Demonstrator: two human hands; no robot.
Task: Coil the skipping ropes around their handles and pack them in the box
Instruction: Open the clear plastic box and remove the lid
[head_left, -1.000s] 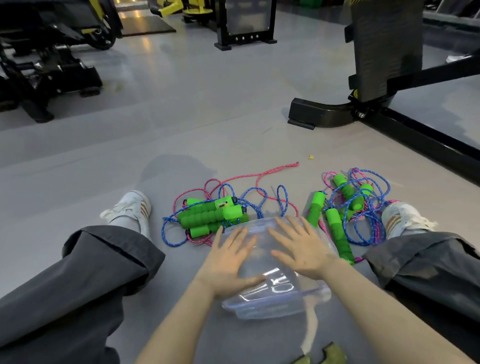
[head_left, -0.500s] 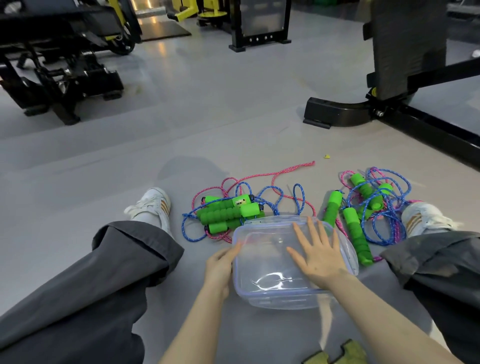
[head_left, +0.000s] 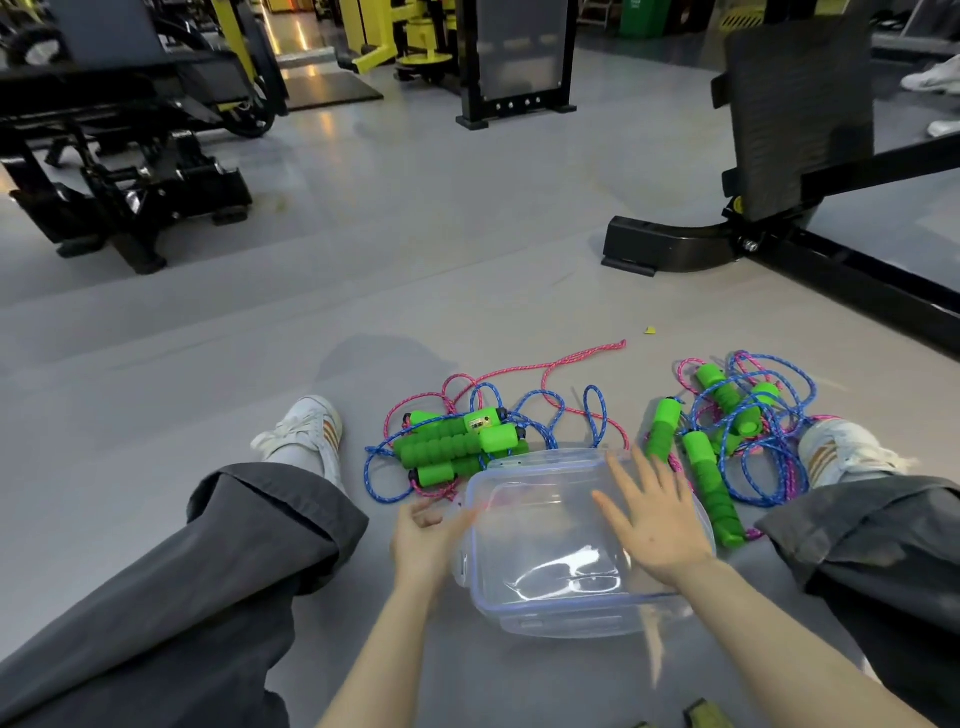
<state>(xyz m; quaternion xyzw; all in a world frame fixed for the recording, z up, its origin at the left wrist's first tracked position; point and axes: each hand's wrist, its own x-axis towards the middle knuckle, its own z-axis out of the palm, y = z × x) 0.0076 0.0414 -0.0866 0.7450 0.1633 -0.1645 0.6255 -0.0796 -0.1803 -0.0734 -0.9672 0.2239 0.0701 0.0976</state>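
A clear plastic box (head_left: 545, 616) with its lid on sits on the floor between my legs. My right hand (head_left: 657, 525) lies flat on the lid, fingers spread. My left hand (head_left: 422, 543) is at the box's left side, its fingers curled onto the lid's edge. Just beyond the box lies a bundle of green foam handles (head_left: 452, 444) with loose blue and pink rope (head_left: 545, 400) around it. To the right is a second tangle of ropes and green handles (head_left: 727, 410), with one long handle (head_left: 711, 493) beside the box.
My legs in grey trousers and white shoes (head_left: 306, 431) (head_left: 841, 452) flank the box. A black machine base (head_left: 654, 244) stands at the right rear, and more gym machines (head_left: 130, 192) at the left rear. Grey floor lies beyond the ropes.
My left hand slid off the lid's top to the box's left edge and curled there. My right hand stayed flat on the lid.
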